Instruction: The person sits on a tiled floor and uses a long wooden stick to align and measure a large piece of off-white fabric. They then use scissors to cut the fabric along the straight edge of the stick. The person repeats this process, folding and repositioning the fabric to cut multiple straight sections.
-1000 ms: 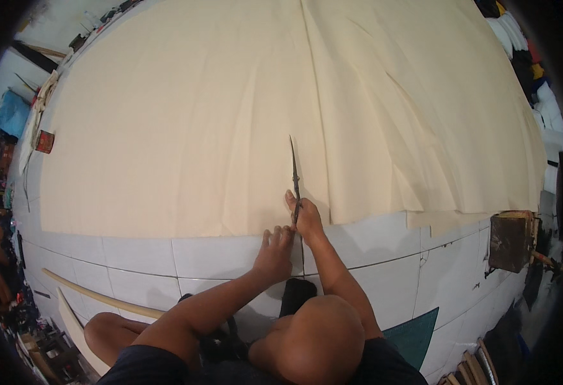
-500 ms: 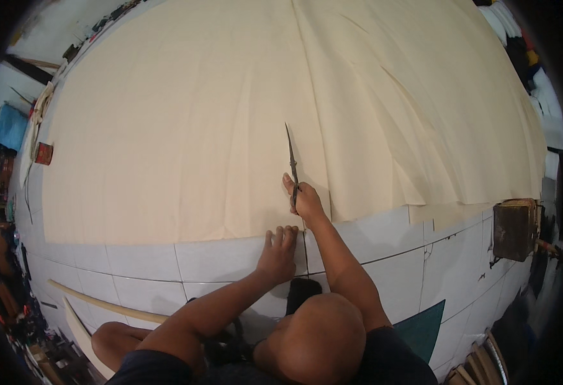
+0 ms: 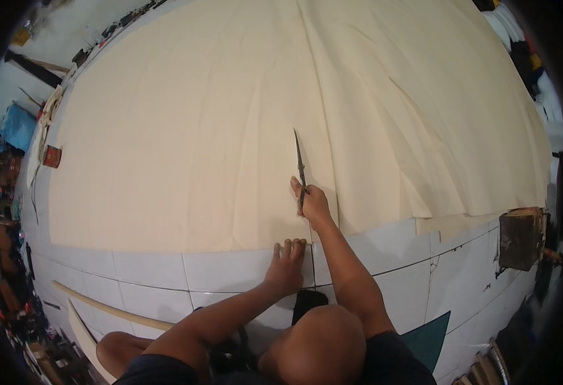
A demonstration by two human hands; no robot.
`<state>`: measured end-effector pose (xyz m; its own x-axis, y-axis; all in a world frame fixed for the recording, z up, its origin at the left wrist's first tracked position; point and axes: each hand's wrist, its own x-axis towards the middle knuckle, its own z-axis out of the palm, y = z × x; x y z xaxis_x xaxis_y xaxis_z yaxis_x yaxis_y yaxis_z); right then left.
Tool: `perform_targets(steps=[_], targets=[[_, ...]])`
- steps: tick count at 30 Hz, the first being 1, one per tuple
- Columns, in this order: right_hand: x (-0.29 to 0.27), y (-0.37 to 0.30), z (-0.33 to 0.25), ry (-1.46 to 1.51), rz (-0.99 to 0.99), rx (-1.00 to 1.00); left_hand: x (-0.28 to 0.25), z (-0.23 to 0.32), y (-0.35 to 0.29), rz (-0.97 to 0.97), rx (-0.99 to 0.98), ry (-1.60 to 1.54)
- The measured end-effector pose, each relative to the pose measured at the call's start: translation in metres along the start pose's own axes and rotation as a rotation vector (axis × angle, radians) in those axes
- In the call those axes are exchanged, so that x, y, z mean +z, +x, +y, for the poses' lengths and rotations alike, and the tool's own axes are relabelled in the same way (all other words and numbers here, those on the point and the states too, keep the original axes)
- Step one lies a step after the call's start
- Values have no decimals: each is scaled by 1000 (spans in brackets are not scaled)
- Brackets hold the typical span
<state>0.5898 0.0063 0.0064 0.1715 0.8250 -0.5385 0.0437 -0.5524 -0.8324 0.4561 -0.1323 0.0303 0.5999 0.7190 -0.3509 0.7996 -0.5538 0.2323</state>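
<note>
A large cream cloth (image 3: pixel 146 147) lies spread over the floor, with a long ridge running away from me near its middle. In my right hand (image 3: pixel 315 204) is a pair of dark scissors (image 3: pixel 300 160), its blades together and pointing away over the cloth. My left hand (image 3: pixel 286 264) rests at the cloth's near edge, fingers extended and slightly apart, fingertips on the edge. Between the two hands a thin dark line runs up from that edge; I cannot tell whether it is a cut.
White floor tiles (image 3: pixel 146 298) show along the near side. A worn brown box (image 3: pixel 519 240) stands by the cloth's right corner, and a red tin (image 3: pixel 52 156) at its left edge. A pale curved strip (image 3: pixel 111 305) and a dark green panel (image 3: pixel 429 337) lie near me.
The whole view has shifted slightly, so everything appears a little lower and farther right. Both hands and the scissors keep about the same place over the cloth.
</note>
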Motion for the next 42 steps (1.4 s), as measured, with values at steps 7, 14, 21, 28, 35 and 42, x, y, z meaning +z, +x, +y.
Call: perform_targets(steps=[7, 14, 21, 28, 35, 42], targets=[[4, 19, -3, 7, 31, -9, 4, -1, 2, 25, 23, 44], [0, 23, 3, 9, -3, -11, -37, 8, 24, -86, -131, -300], [2, 23, -4, 106, -21, 34, -46, 13, 37, -215, -179, -206], [15, 45, -24, 87, 0, 13, -13, 13, 34, -154, -158, -40], [18, 55, -32, 133, 21, 110, -12, 12, 35, -175, -155, -69], [19, 53, -33, 94, 37, 49, -12, 8, 38, -131, -164, -89]])
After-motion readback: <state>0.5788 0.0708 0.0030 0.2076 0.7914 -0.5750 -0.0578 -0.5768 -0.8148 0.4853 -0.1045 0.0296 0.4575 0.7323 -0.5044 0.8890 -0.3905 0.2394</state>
